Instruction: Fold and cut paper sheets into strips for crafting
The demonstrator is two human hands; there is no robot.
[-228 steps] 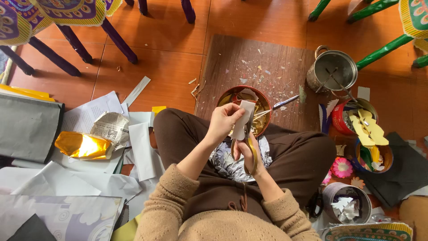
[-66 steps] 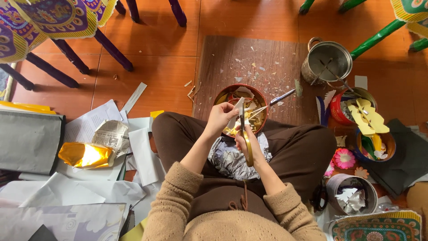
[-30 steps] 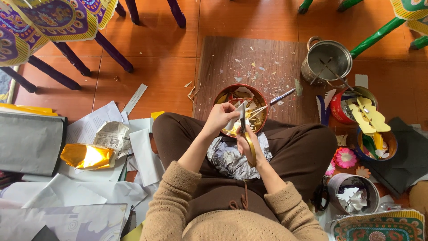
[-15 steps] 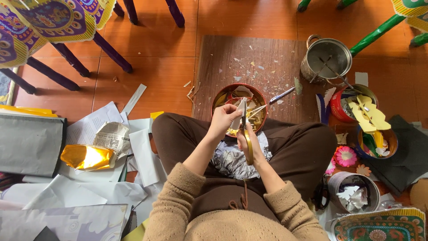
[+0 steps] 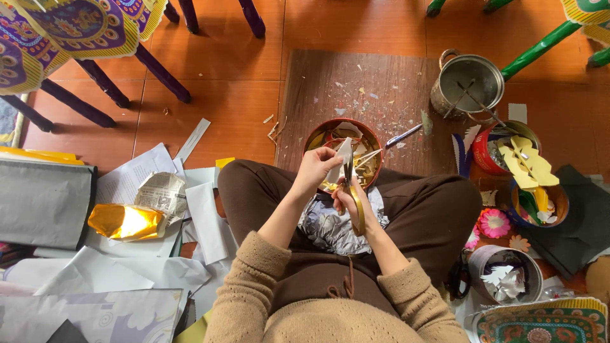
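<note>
I sit cross-legged on the floor. My left hand (image 5: 316, 168) pinches a small piece of white paper (image 5: 343, 152) held up over a round red tin (image 5: 376, 159) full of scraps. My right hand (image 5: 346, 198) grips yellow-handled scissors (image 5: 353, 190), whose blades point up into the paper's edge. Crumpled silver foil (image 5: 333, 230) lies in my lap under both hands.
A brown mat (image 5: 381, 82) strewn with paper bits lies ahead, with a metal pot (image 5: 467, 82) on its right. Tins of cut shapes (image 5: 524, 162), paper flowers (image 5: 492, 222) and a grey cup (image 5: 505, 273) stand at right. Paper sheets, gold foil (image 5: 124, 221) and purple chair legs (image 5: 159, 70) are at left.
The white paper was held flat and broad earlier; now it is turned edge-on with the scissors working into it. Both hands stay over the tin.
</note>
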